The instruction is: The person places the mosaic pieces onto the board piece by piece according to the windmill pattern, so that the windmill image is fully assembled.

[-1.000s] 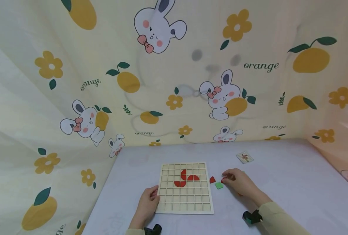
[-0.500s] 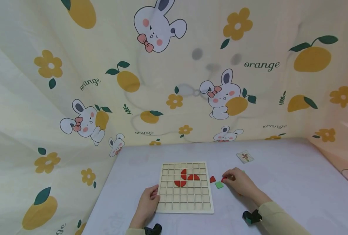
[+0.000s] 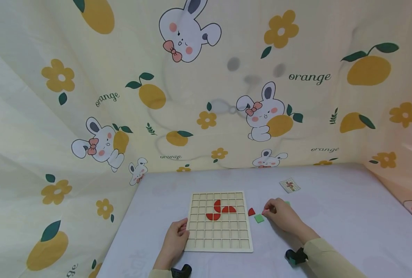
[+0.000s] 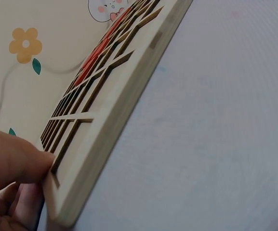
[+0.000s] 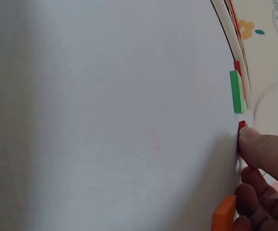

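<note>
A square wooden grid board point(image 3: 219, 239) lies on the table, with red quarter-circle pieces point(image 3: 214, 217) set in its upper middle cells. My left hand point(image 3: 173, 237) holds the board's left edge; in the left wrist view the thumb point(image 4: 25, 161) lies on the rim, with curled fingers below. To the right of the board, my right hand point(image 3: 283, 217) pinches a red piece point(image 5: 242, 139) at the table surface; part of it is hidden by the thumb. Between board and right hand lie another red quarter-circle piece point(image 3: 251, 212) and a green square piece point(image 3: 259, 218).
Behind the right hand lies a small card point(image 3: 290, 185) printed with a grid and a pinwheel pattern. Another green piece point(image 3: 287, 203) peeks out past that hand. An orange piece point(image 5: 224, 214) lies by its curled fingers. A printed curtain point(image 3: 192, 96) surrounds the table.
My right wrist and forearm have shifted slightly left, while its fingertips stay at the same red piece. The left hand and board have not moved.
</note>
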Available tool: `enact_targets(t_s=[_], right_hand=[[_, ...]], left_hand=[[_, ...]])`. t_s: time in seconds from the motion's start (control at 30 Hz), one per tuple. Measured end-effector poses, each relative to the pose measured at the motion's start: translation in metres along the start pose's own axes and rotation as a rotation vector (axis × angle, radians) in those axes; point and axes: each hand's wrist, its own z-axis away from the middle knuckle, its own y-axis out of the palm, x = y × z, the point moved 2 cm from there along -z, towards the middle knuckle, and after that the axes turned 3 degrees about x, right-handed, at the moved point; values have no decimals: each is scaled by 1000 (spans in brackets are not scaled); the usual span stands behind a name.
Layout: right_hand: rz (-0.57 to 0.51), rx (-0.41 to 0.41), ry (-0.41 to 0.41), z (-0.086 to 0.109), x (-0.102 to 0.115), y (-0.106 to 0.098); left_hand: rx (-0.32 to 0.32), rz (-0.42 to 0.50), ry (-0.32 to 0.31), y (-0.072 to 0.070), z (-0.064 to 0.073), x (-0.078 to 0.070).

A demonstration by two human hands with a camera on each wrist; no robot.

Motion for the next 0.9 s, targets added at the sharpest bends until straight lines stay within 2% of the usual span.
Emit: enact_targets(t_s=[0.27, 0.43, 0.67, 0.9], right_hand=[[48, 27, 38, 3, 5, -3], [36, 59, 73, 6, 6, -8], [-144, 26, 116, 6, 17, -5], [-277, -53, 97, 3, 53, 30]], left_hand=[[-1, -8, -1, 0, 2, -3], [6, 0, 9, -1, 3, -3], [16, -2, 4, -1, 2, -2], [4, 1, -30, 1, 2, -2]])
